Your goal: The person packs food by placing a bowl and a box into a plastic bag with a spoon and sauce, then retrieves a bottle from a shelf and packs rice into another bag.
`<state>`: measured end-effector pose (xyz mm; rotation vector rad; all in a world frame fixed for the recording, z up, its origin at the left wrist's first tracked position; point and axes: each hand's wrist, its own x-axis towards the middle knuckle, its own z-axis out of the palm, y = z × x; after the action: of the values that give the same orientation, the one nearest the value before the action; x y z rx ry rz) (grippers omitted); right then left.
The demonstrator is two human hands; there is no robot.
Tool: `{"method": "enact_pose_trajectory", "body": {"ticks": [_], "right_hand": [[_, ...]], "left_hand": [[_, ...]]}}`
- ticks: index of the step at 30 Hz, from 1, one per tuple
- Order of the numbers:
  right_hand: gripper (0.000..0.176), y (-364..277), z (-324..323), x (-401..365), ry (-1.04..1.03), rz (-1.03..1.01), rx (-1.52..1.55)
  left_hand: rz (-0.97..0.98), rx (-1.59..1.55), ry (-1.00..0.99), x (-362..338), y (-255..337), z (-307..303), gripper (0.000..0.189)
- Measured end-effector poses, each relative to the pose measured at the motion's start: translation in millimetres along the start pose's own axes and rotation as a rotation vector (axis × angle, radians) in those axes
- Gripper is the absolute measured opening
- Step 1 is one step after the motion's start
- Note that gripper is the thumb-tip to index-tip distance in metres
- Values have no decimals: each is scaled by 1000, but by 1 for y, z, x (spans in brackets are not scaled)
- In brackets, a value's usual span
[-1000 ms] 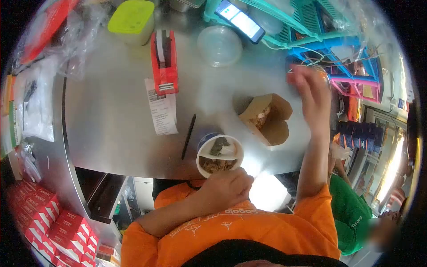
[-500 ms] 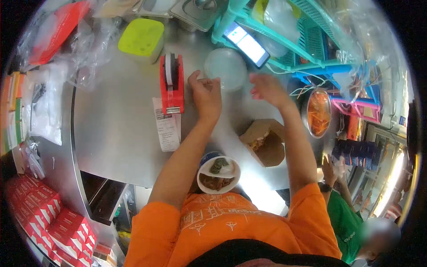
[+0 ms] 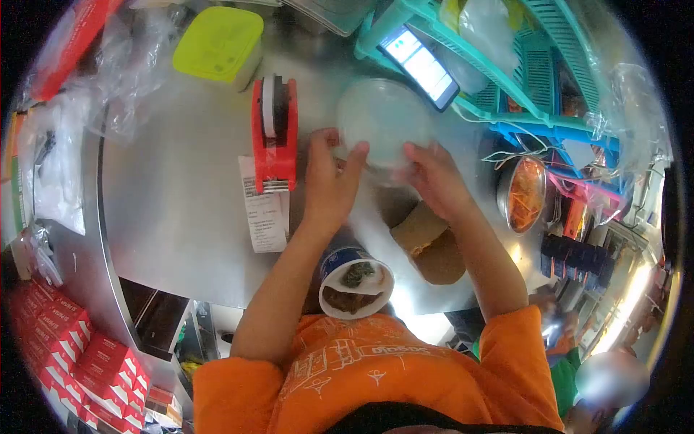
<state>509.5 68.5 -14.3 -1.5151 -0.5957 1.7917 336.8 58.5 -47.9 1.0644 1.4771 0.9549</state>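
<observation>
A round translucent plastic lid (image 3: 383,119) is in front of me, near the middle of the steel counter. My left hand (image 3: 334,177) grips its near left edge, thumb on top and fingers curled at the side. At the near right edge, my right hand (image 3: 436,181) holds the same lid, its fingers partly hidden and a little blurred. Close to my body stands a round two-compartment tub (image 3: 356,289), with dark green food in one part and brown food in the other. An open brown cardboard food box (image 3: 434,253) sits partly behind my right forearm.
Left of my hands are a red tape dispenser (image 3: 275,137), printed receipts (image 3: 264,217) and a container with a lime-green lid (image 3: 220,45). A phone (image 3: 419,66) leans on a teal rack (image 3: 491,79). Orange shredded food fills a metal bowl (image 3: 526,195). Another person (image 3: 567,369) is at right.
Both hands have closed in on the lid and now grip it; before, they were apart from it at either side. The lid appears raised. The other person's hands have shifted.
</observation>
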Motion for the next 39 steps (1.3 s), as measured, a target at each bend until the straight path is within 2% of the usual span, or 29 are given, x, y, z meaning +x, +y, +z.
{"method": "enact_pose_trajectory", "body": {"ticks": [1, 3, 4, 6, 9, 11, 12, 13, 15, 17, 18, 19, 21, 23, 24, 25, 27, 28, 29, 31, 33, 34, 36, 37, 39], "right_hand": [[46, -9, 5, -13, 7, 6, -5], [39, -26, 11, -32, 58, -12, -38], [39, -25, 0, -30, 61, -12, -43], [32, -27, -29, -16, 200, -132, 181], [27, -52, -50, 35, 233, -207, 324], [26, -63, -58, 74, 73, -423, 199], [26, -65, -61, 100, 70, -410, 201], [26, -66, -67, 126, 205, -658, -164], [25, -68, -55, 133, 336, -892, -543], [28, -75, -37, 131, 527, -520, -164], [28, -72, -55, 141, 528, -521, -171], [27, -64, -90, 157, 640, -691, -710], [27, -71, -97, 150, 732, -843, -1267], [28, -81, -102, 134, 683, -1188, -1421], [27, -82, -105, 141, 783, -1531, -1376], [27, -82, -119, 147, 786, -1541, -1376], [29, -87, -146, 148, 868, -1259, -1790], [30, -92, -149, 147, 728, -1463, -1796], [30, -96, -148, 148, 741, -1467, -1794], [35, -105, -145, 149, 642, -1146, -1740], [35, -106, -144, 151, 597, -1103, -1719], [34, -96, -149, 161, 372, -1101, -1127], [31, -102, -138, 144, 584, -1293, -1685], [31, -96, -147, 156, 665, -1235, -1835], [31, -92, -133, 153, 672, -1239, -1846]], "left_hand": [[-7, -6, -4, -6, 5, -4, 54], [-97, -329, -115, -16, 16, -12, 56], [-97, -334, -117, -21, 21, -15, 56], [-56, -349, -204, -28, 32, -22, 55], [-86, -363, -274, -40, 42, -28, 53], [-63, -319, -303, -49, 39, -28, 50], [-32, -272, -338, -54, 38, -29, 47], [-40, -272, -334, -57, 38, -31, 47], [-23, -228, -408, -62, 41, -36, 41], [-35, -237, -421, -66, 34, -36, 39], [-46, -241, -438, -68, 29, -36, 37], [-44, -247, -442, -68, 27, -37, 37], [-84, -261, -476, -68, 23, -36, 35], [-88, -263, -474, -68, 22, -32, 33], [-97, -259, -469, -68, 23, -30, 32], [-88, -261, -467, -67, 25, -30, 32], [-60, -179, -488, -65, 31, -29, 30], [-51, -176, -490, -66, 33, -28, 30], [-62, -174, -496, -67, 34, -28, 31], [-60, -169, -507, -69, 35, -27, 33], [-62, -146, -503, -71, 35, -26, 32], [-44, -147, -506, -71, 34, -26, 32], [-16, -103, -494, -73, 29, -25, 30], [-2, -106, -489, -73, 29, -25, 30], [-49, -137, -479, -75, 29, -25, 29]]}}
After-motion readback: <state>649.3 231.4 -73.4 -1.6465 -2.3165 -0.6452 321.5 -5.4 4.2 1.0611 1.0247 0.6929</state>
